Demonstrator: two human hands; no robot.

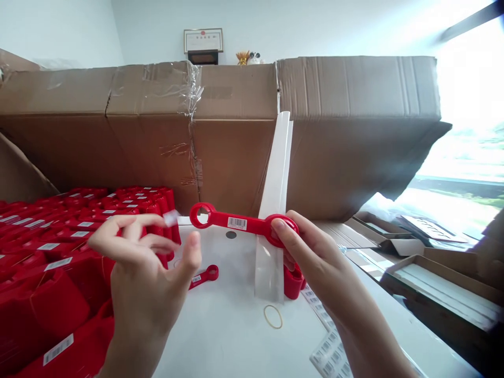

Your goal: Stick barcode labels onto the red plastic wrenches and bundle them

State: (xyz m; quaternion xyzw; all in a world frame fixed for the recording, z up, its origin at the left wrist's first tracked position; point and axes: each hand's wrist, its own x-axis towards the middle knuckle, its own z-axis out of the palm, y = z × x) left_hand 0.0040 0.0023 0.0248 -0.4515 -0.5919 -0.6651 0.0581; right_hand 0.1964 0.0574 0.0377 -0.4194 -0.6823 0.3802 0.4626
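My right hand point(315, 262) grips the round end of a red plastic double-ring wrench point(244, 224), which has a barcode sticker on its shaft and sits above a clear plastic bag point(270, 262). My left hand point(145, 268) is raised beside the wrench's other ring with its fingers apart. A small clear scrap point(171, 218) sits just past its fingertips, and I cannot tell if it is held. A smaller red wrench point(207, 275) lies on the white table point(232, 336) below my left thumb, partly hidden by the hand.
Rows of barcoded red packages point(51, 236) fill the left side. A rubber band point(273, 316) and a barcode label strip point(329, 354) lie on the table. A taped cardboard wall point(236, 136) stands behind, and open cardboard trays point(441, 283) sit at right.
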